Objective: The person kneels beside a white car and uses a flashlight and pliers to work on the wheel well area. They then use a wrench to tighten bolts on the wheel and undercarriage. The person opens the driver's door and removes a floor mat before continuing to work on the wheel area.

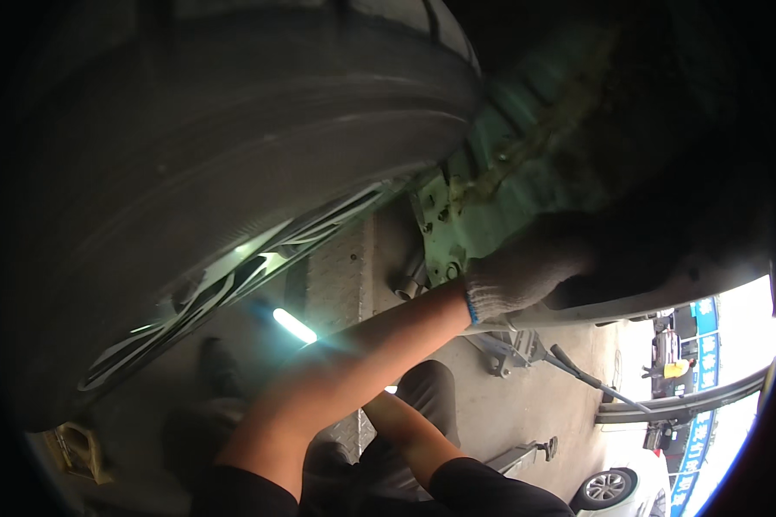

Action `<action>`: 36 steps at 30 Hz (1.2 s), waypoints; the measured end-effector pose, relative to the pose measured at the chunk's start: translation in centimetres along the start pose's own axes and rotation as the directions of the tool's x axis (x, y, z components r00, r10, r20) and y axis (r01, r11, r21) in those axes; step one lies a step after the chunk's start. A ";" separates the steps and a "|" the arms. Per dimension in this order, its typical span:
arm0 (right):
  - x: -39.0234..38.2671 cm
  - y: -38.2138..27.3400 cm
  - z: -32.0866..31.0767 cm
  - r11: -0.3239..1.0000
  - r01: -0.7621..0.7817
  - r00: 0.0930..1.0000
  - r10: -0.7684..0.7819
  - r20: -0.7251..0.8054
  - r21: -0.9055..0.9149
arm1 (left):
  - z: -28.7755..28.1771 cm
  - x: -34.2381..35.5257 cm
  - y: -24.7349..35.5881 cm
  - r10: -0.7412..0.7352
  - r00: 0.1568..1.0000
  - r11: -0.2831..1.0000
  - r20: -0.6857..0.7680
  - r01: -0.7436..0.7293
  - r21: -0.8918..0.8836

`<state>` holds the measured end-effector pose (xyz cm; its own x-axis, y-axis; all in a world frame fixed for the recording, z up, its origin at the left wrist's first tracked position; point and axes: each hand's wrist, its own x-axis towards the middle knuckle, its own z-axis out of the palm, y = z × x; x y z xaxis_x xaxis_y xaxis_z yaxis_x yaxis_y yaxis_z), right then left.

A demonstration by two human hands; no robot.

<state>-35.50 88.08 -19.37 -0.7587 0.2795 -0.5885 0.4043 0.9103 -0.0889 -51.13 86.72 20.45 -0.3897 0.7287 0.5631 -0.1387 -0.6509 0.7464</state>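
My left hand (526,271), in a grey knit glove with a blue cuff edge, reaches up to the lower edge of a dark car body panel (647,302). Its fingers are lost in shadow, so their grip does not show. Crossing below it, my right forearm (409,431) passes behind my left forearm, which hides the right hand. A lit white stick-shaped work light (295,326) shows just past the left forearm; whether the right hand holds it is hidden. Above hangs a large black tire (259,164) on a spoked wheel (250,267).
A greenish metal underbody panel (466,224) with bolts lies beyond the tire. On the concrete floor (526,414) stands a grey jack (513,351) with a long handle (582,373). A yellowish stand (76,452) is at lower left. A white car (634,482) and a person in yellow (674,369) appear at right.
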 end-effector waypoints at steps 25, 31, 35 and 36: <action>-11.3 -1.5 -23.9 0.955 -0.061 0.535 -0.214 -0.817 -0.290 | -0.1 -0.2 -2.2 0.240 0.971 0.459 0.011 -0.124 0.880; -15.2 -2.9 -25.2 0.863 0.310 0.538 0.187 -0.822 0.399 | -1.8 0.3 -3.9 0.545 0.812 0.251 0.208 -0.395 0.884; -15.3 -2.7 -25.4 0.928 0.299 0.486 0.052 -0.872 0.222 | 0.1 1.5 -3.9 0.054 0.998 0.854 0.031 -0.030 -0.520; -14.2 -0.9 -24.7 0.970 0.225 0.468 -0.022 -0.884 0.095 | 0.7 1.9 -4.3 0.089 0.996 0.869 0.001 -0.078 -0.489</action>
<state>-37.69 90.84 8.89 -0.8152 0.3805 0.4366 0.2702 0.9167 -0.2944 -50.66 91.06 18.60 -0.4000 0.6678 0.6277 -0.5357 -0.7261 0.4311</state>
